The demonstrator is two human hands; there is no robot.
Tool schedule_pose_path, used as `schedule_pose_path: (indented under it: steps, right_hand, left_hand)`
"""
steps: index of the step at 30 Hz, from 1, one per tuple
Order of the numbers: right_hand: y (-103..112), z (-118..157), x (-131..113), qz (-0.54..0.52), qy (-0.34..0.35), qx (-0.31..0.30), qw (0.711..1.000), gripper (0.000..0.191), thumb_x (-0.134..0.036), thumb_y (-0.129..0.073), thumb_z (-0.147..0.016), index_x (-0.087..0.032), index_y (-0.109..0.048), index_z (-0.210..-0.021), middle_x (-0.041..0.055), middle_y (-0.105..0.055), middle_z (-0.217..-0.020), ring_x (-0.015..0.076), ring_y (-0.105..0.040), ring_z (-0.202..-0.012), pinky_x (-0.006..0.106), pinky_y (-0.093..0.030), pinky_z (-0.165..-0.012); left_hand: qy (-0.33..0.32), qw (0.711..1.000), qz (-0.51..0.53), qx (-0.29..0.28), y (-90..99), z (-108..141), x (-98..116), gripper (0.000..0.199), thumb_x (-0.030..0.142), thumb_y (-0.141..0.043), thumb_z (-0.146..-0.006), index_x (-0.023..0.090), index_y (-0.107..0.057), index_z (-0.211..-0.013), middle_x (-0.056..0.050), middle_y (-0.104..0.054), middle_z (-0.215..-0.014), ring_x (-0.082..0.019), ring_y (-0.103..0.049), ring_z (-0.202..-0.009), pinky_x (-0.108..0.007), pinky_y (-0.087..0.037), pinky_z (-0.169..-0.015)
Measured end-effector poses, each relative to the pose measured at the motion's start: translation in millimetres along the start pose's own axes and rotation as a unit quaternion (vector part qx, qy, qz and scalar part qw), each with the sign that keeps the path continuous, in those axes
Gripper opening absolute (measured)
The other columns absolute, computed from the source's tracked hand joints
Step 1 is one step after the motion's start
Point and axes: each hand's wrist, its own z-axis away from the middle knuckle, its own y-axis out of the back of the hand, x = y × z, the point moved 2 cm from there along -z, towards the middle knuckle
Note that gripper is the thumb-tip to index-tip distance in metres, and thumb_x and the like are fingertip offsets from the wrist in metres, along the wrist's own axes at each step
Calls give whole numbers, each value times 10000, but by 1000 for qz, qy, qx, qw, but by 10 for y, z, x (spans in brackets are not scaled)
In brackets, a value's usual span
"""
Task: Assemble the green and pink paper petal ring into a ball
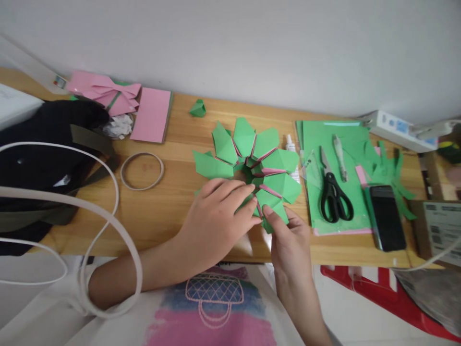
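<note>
One paper ring [276, 161], left fingers [236, 197] atop, right fingers [275, 221] pinching

Wall [230, 43]: plain, pale grey, spanning the upper field | Table [173, 206]: pale wood, grain visible, rear edge along the wall | Floor [360, 315]: whitish, lower right | Red furniture piece [385, 299]: pierced by openings, partly shown | Lighting: soft, diffuse

The folded green ring [245, 137] looks to be smooth matt paper, the table [178, 204] smooth wood with a faint sheen, the scissors [330, 180] metal-bladed with black plastic handles, the phone [387, 216] glossy-faced, and the bag [34, 139] dark matt cloth.
</note>
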Motion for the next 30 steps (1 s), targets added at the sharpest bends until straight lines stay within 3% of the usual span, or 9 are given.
schedule_pose_path:
  steps: [3, 7, 14, 18, 26, 30]
  right_hand:
    - [40, 6, -9, 18, 8, 21, 1000, 127, -289, -814, -685, -203, -725, -715, -19, -673, -694, 124, -576, -662, 259, -476, -668]
    - [77, 2, -14, 54, 17, 32, 998, 137, -292, -800, -672, -206, -744, -762, -12, -684, -704, 141, -584, -646, 277, -486, -641]
    - [46, 32, -62, 46, -5, 26, 999, 221, -301, -828, -679, -234, -775, -883, -1, -746, -821, 157, -644, -773, 294, -514, -755]
    - [-11, 62, -96, 39, -31, 29, 998, 208, -320, -824, -683, -221, -773, -859, 9, -751, -851, 167, -648, -778, 310, -512, -761]
    - [-46, 19, -58, -20, -53, 79, 995, 199, -263, -865, -573, -173, -739, -697, -17, -687, -666, 136, -586, -628, 277, -473, -633]
    - [-49, -25, -41, -37, -61, 77, 994, 218, -275, -879, -541, -166, -732, -660, -12, -687, -646, 138, -598, -630, 283, -484, -651]
  left_hand:
    - [18, 1000, -13, -1, 96, 8, -63, 226, 308, -557, -961, 135, -701, -953, -108, -718, -1116, -254, -646, -1044, -436, -499, -910]
    - [-6, 999, -2, -31, 134, -14, -92, 239, 364, -606, -927, 166, -699, -1020, -92, -710, -1137, -284, -625, -1110, -502, -454, -992]
    - [-27, 993, -27, -114, 102, -58, -2, 550, 541, -756, -752, 176, -667, -1154, -141, -673, -1206, -327, -593, -1147, -549, -385, -1066]
    - [-30, 991, -31, -124, 81, -70, 19, 495, 528, -726, -788, 152, -681, -1108, -141, -682, -1174, -309, -592, -1145, -506, -380, -1071]
    - [-26, 990, -4, -141, 27, -69, 26, 466, 498, -728, -797, 161, -689, -1116, -105, -698, -1046, -306, -600, -1096, -501, -381, -1052]
    - [-17, 990, 3, -141, 17, -75, 19, 455, 470, -724, -811, 153, -675, -1134, -96, -695, -1021, -297, -601, -1068, -482, -408, -1015]
